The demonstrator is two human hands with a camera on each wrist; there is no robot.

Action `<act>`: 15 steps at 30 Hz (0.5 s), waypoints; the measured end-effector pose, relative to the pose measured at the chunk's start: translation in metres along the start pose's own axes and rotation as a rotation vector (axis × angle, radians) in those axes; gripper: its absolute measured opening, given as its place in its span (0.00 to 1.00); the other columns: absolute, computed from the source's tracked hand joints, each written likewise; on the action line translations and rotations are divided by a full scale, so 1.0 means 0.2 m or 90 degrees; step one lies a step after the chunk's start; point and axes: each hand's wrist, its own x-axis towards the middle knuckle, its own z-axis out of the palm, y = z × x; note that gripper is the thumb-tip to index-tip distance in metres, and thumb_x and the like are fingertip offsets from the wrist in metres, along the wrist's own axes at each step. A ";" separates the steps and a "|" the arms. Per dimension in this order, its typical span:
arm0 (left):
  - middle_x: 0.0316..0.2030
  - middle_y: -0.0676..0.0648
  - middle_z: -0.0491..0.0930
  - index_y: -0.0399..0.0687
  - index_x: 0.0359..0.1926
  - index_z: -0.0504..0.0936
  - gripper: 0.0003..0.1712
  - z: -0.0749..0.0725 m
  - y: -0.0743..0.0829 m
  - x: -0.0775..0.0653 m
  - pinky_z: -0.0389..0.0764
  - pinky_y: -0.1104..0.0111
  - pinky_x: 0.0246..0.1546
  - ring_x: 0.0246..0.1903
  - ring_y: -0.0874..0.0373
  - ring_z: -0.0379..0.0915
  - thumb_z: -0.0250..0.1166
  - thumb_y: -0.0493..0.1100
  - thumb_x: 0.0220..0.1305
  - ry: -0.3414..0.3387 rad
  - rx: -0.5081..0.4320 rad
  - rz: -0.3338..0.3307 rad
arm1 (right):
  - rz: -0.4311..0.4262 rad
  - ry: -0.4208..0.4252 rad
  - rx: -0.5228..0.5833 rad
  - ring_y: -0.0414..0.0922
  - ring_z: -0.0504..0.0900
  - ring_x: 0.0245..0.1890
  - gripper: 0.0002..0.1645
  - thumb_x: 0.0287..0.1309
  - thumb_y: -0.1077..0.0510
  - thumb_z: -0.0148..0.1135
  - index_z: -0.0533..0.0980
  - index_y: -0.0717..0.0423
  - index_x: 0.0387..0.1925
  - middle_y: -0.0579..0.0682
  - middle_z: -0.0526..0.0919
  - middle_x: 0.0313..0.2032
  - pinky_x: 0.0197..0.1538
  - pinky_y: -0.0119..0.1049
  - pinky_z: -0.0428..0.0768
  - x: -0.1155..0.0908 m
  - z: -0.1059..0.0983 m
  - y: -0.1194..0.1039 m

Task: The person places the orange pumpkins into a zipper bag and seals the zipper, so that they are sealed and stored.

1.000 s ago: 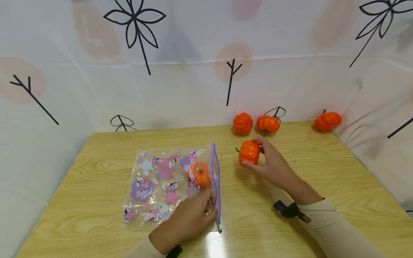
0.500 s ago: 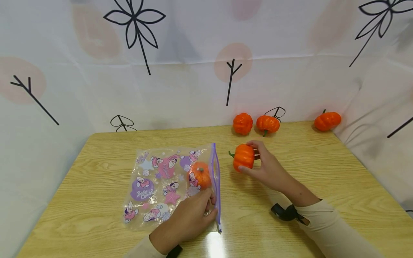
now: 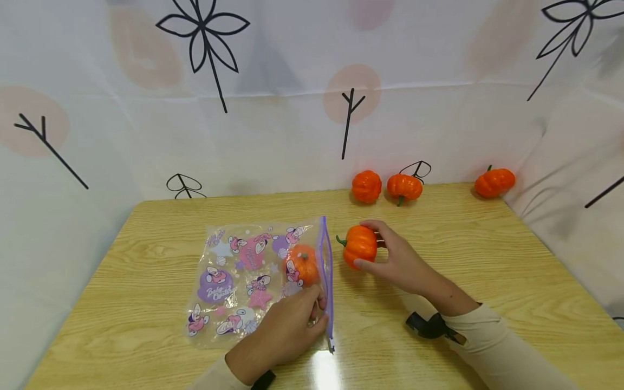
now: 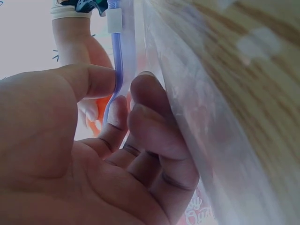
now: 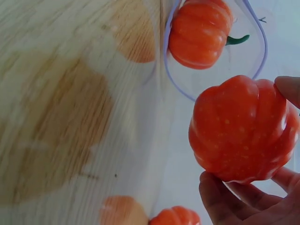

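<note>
A clear zip bag (image 3: 260,299) printed with pink and purple cartoon figures lies on the table, its purple-edged mouth facing right. My left hand (image 3: 290,325) holds the bag at its near mouth corner; in the left wrist view the thumb presses the purple zip strip (image 4: 117,58) against the fingers. Inside the bag, close to the mouth, sits one small orange pumpkin (image 3: 303,265). Just right of the mouth my right hand (image 3: 402,268) grips a second pumpkin (image 3: 359,248) between thumb and fingers, green stem toward the bag. From the right wrist, the mouth shows as an open loop.
Two pumpkins, one left (image 3: 366,187) and one right (image 3: 405,188), stand side by side at the table's back edge. Another pumpkin (image 3: 494,183) lies in the far right corner. A patterned white cloth (image 3: 292,141) hangs behind the wooden table (image 3: 146,260).
My right hand has carried its pumpkin left and slightly nearer, closer to the bag's mouth. The left hand and the bag stay in place.
</note>
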 end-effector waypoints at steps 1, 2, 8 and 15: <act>0.27 0.61 0.69 0.57 0.39 0.72 0.09 0.00 0.00 0.00 0.68 0.75 0.24 0.23 0.70 0.64 0.65 0.46 0.64 0.001 0.000 0.000 | 0.001 -0.003 0.005 0.55 0.78 0.57 0.43 0.57 0.48 0.72 0.62 0.53 0.69 0.54 0.75 0.62 0.59 0.55 0.77 0.00 0.00 0.00; 0.27 0.61 0.69 0.57 0.39 0.72 0.09 0.00 0.00 0.00 0.68 0.75 0.24 0.23 0.70 0.64 0.65 0.46 0.64 0.003 0.000 0.001 | 0.004 -0.006 0.009 0.55 0.78 0.57 0.43 0.57 0.48 0.72 0.62 0.52 0.69 0.54 0.75 0.62 0.59 0.55 0.77 0.00 0.00 0.00; 0.26 0.61 0.69 0.57 0.38 0.72 0.09 0.00 0.00 0.00 0.68 0.76 0.23 0.22 0.70 0.63 0.65 0.46 0.63 0.007 0.000 -0.003 | 0.012 -0.019 0.035 0.56 0.78 0.60 0.43 0.57 0.47 0.72 0.61 0.51 0.68 0.53 0.74 0.62 0.60 0.55 0.77 0.00 0.02 0.00; 0.25 0.61 0.69 0.57 0.37 0.72 0.08 0.00 0.00 0.00 0.67 0.76 0.23 0.22 0.70 0.62 0.65 0.45 0.63 0.014 -0.004 -0.001 | 0.001 -0.026 0.037 0.56 0.78 0.59 0.44 0.54 0.50 0.74 0.61 0.53 0.67 0.54 0.73 0.63 0.61 0.56 0.76 -0.01 0.05 -0.01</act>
